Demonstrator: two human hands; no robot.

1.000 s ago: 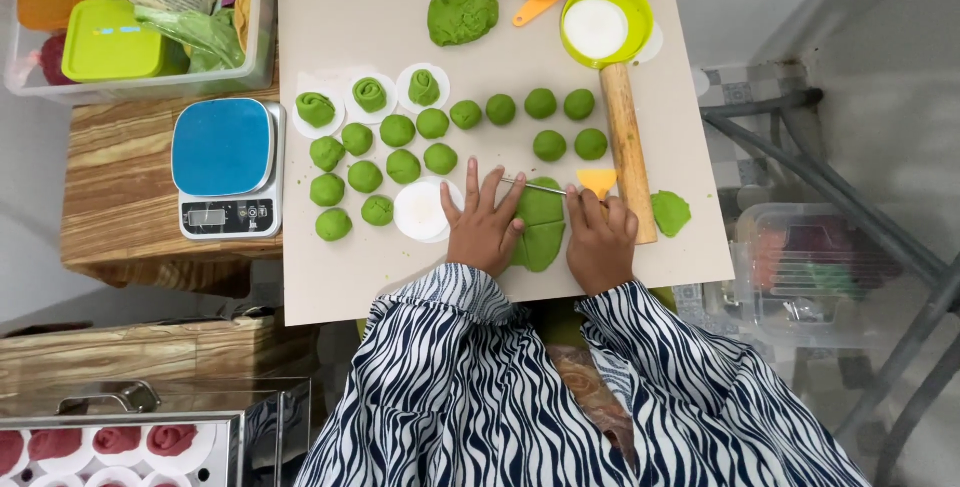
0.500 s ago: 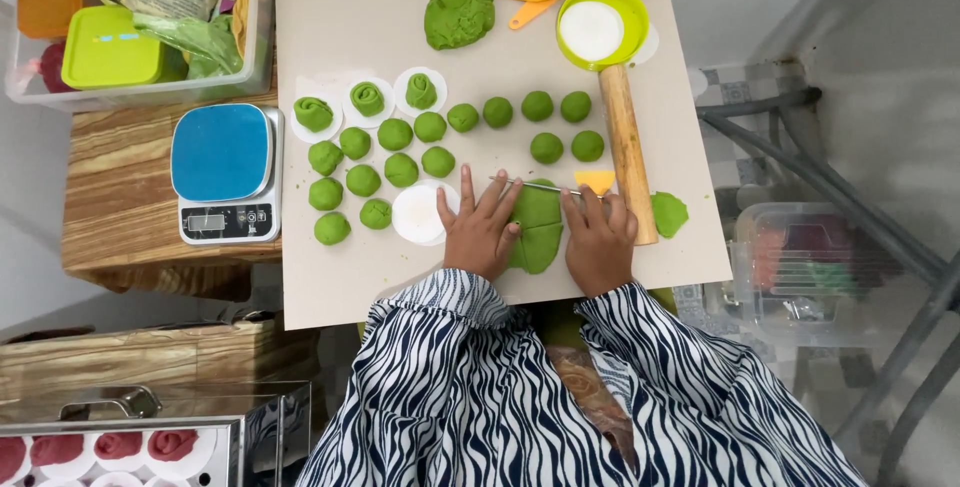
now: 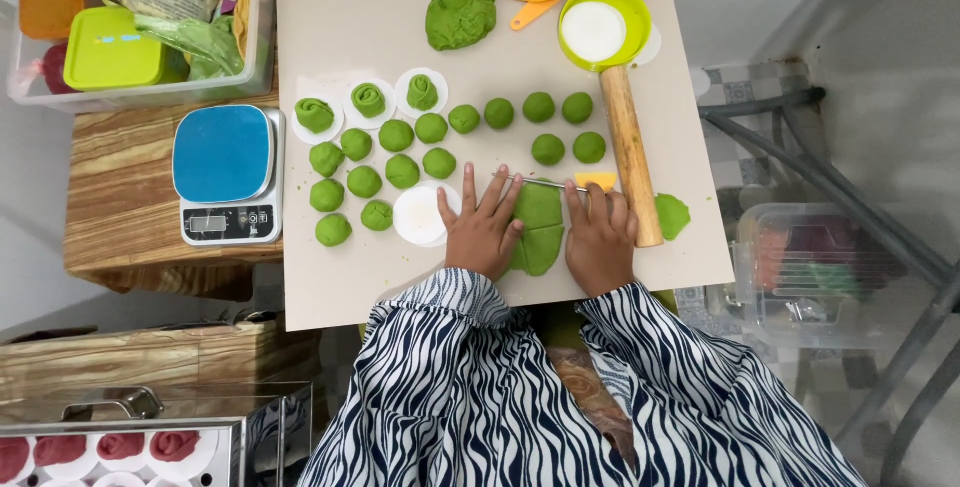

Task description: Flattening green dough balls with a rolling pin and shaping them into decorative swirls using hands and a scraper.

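My left hand [image 3: 483,229] lies flat with its fingers spread, its right side resting on a flattened green dough sheet [image 3: 540,225] on the beige board [image 3: 360,7]. My right hand [image 3: 598,239] lies flat on the sheet's right edge, fingers extended. Just beyond my fingertips lies a thin metal blade with a yellow handle [image 3: 597,181]; whether my right fingers touch it I cannot tell. A white paper disc [image 3: 418,215] sits by my left hand. Several green dough balls [image 3: 396,135] stand in rows beyond it.
A wooden rolling pin [image 3: 630,152] lies right of my right hand, next to a dough scrap [image 3: 672,215]. Further back are a dough lump [image 3: 460,12], a green bowl [image 3: 595,27], three rolled pieces on discs [image 3: 368,100], a blue scale [image 3: 226,172] and a clear bin [image 3: 812,267].
Both hands stay pressed on the dough sheet in nearly the same place. Only the view has shifted slightly.
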